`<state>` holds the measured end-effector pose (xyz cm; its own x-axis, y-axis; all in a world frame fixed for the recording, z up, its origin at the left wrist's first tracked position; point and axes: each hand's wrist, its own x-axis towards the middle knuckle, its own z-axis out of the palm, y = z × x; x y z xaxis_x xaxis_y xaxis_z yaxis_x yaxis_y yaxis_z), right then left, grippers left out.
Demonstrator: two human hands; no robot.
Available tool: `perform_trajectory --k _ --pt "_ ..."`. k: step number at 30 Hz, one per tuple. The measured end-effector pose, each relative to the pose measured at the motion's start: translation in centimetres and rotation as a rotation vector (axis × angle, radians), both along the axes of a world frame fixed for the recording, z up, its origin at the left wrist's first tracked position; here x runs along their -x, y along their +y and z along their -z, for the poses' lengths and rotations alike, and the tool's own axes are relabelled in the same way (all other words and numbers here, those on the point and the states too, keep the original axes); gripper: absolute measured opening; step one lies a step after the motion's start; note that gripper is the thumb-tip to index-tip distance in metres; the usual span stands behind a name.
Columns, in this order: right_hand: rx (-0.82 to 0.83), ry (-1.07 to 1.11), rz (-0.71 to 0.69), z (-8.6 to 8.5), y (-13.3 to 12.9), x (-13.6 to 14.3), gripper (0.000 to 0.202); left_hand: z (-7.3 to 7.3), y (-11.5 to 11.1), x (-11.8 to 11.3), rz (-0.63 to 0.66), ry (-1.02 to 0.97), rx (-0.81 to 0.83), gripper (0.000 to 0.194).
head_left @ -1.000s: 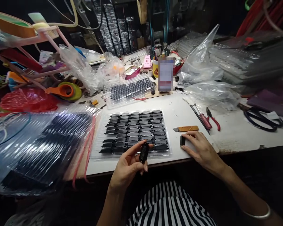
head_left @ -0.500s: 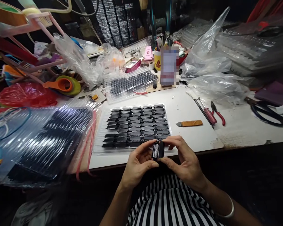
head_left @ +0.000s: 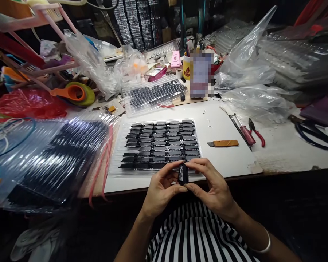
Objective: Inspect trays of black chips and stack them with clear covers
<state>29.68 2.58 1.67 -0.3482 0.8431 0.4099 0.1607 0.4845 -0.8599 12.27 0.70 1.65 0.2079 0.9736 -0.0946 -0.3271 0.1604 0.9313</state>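
Between my two hands, at the front edge of the table, is a small black part (head_left: 183,174) with a row of light teeth along its left side. My left hand (head_left: 161,187) pinches it from the left, thumb below and fingers above. From the right, the fingertips and thumb of my right hand (head_left: 211,183) close on the same part. Just beyond my hands a clear plastic tray (head_left: 119,145) holds several rows of similar black parts (head_left: 158,145). A craft knife (head_left: 224,143) with a yellow-brown handle lies right of the tray.
A screwdriver (head_left: 247,135) and red-handled pliers (head_left: 257,134) lie at the right, with dark-handled scissors (head_left: 311,136) farther out. Stacked plastic trays (head_left: 57,163) cover the left side. Behind are another tray (head_left: 155,94), a yellow cup (head_left: 186,67) and plastic bags (head_left: 258,102).
Two black pieces that were held slightly apart are now together between my fingertips. My right fingertips have moved left, closer to my left hand. The view has shifted slightly.
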Motion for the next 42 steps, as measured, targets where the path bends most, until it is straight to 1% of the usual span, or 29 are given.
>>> perform_trajectory --k 6,10,13,15,17,19,21,23,25,27,30,37,40,42 --pt "-0.081 -0.022 0.08 -0.1 -0.1 0.0 0.043 0.1 -0.2 -0.6 -0.026 -0.012 0.011 0.055" --pt "-0.103 -0.017 0.053 -0.1 -0.4 0.0 0.046 0.1 -0.3 -0.8 -0.03 -0.073 0.043 0.054" --pt "-0.092 -0.008 0.077 0.0 -0.6 0.0 0.039 0.0 -0.5 -0.7 -0.008 -0.062 0.056 0.055" --pt "-0.05 -0.003 0.145 0.1 -0.6 0.0 0.03 0.0 -0.7 -0.6 0.018 0.003 0.024 0.05" --pt "0.05 -0.008 0.205 0.2 -0.6 0.1 0.028 -0.1 -0.9 -0.5 0.047 0.092 -0.044 0.042" --pt "0.158 -0.027 0.22 0.2 -0.6 0.2 0.026 -0.1 -1.1 -0.5 0.066 0.169 -0.09 0.038" --pt "0.203 -0.05 0.217 0.1 -0.5 0.3 0.021 -0.1 -1.3 -0.6 0.06 0.203 -0.072 0.039" --pt "0.192 -0.056 0.207 0.0 -0.5 0.3 0.013 -0.1 -1.4 -0.8 0.002 0.207 -0.028 0.039" --pt "0.175 -0.045 0.162 -0.2 -0.5 0.2 0.007 -0.2 -1.4 -0.9 -0.081 0.22 -0.004 0.031" --pt "0.16 -0.04 0.099 -0.4 -0.4 0.1 0.008 -0.3 -1.4 -0.9 -0.125 0.267 -0.005 0.024" --pt "0.14 -0.063 0.077 -0.5 -0.4 0.1 0.013 -0.5 -1.4 -0.8 -0.123 0.304 -0.006 0.022" --pt "0.078 -0.107 0.129 -0.6 -0.7 0.8 0.014 -0.8 -1.4 -0.7 -0.141 0.269 0.015 0.016" --pt "0.13 -0.082 0.068 -0.5 -1.0 0.6 0.012 -0.9 -1.6 -0.5 -0.119 0.29 0.005 0.016" --pt "0.141 -0.044 0.022 -0.4 -1.2 0.3 0.01 -1.1 -1.8 -0.3 -0.07 0.269 0.012 0.019"
